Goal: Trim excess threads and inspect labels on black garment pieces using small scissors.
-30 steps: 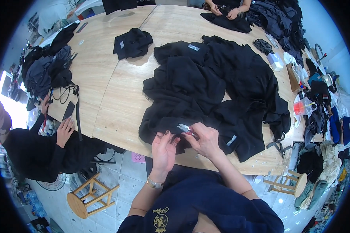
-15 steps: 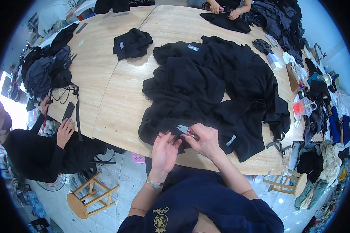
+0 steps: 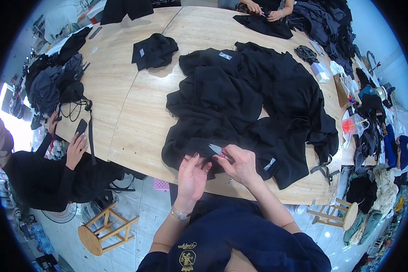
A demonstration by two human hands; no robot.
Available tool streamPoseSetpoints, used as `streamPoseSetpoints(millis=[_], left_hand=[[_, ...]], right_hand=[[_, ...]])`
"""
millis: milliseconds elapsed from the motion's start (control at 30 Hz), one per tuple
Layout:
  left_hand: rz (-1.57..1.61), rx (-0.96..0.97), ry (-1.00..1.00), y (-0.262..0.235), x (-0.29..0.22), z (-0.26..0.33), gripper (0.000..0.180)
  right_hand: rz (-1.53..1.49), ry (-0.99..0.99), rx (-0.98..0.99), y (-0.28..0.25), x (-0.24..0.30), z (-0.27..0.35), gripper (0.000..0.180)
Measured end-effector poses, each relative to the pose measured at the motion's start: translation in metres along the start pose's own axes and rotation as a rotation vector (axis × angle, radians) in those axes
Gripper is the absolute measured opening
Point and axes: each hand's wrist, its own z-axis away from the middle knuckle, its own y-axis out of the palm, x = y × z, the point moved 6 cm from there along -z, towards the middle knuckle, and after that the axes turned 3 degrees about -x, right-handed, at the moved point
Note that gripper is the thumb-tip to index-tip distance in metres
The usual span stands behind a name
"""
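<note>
My right hand (image 3: 238, 162) is wrapped round a pair of thread snips (image 3: 216, 149) with red handles, its pale blades angled up and to the left. Just left of it, my left hand (image 3: 192, 177) is turned palm up. Its thumb and fingertips pinch the near edge of a black garment (image 3: 199, 129), which lies crumpled on the table. The snips' tips are over this cloth, close to the left fingertips. More black garments (image 3: 285, 81) spread out behind and to the right, with small pale labels (image 3: 269, 164) showing.
The wooden table (image 3: 136, 104) bears a separate folded black piece (image 3: 155, 51) farther off. A person at the left rests a hand (image 3: 77, 150) by a dark phone (image 3: 81, 127). Across the table another person's hands (image 3: 275, 16) handle black cloth. Wooden stools (image 3: 108, 229) stand below.
The snips have shifted slightly right, and their blades look a little differently angled. My left hand has stayed put. At the far left, black cloth has come farther onto the table.
</note>
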Motion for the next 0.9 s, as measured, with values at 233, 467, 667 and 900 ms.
streamPoseSetpoints(millis=[233,467,667,900], left_hand=[[-0.009,-0.007,-0.004,-0.0023,0.0005,0.0001,0.009],[0.007,0.037,0.000,-0.0052,0.0020,-0.0003,0.009],[0.036,0.012,0.000,-0.0041,0.0000,-0.0016,0.009],[0.059,0.018,0.012,-0.0073,-0.0018,-0.0026,0.008]], right_hand=[[0.017,-0.040,0.058,-0.0004,0.0042,-0.0025,0.028],[0.009,-0.049,0.005,0.0010,0.0021,-0.0017,0.028],[0.007,-0.015,0.035,-0.0023,0.0024,-0.0014,0.027],[0.070,-0.123,0.083,-0.0013,0.0077,0.0009,0.026]])
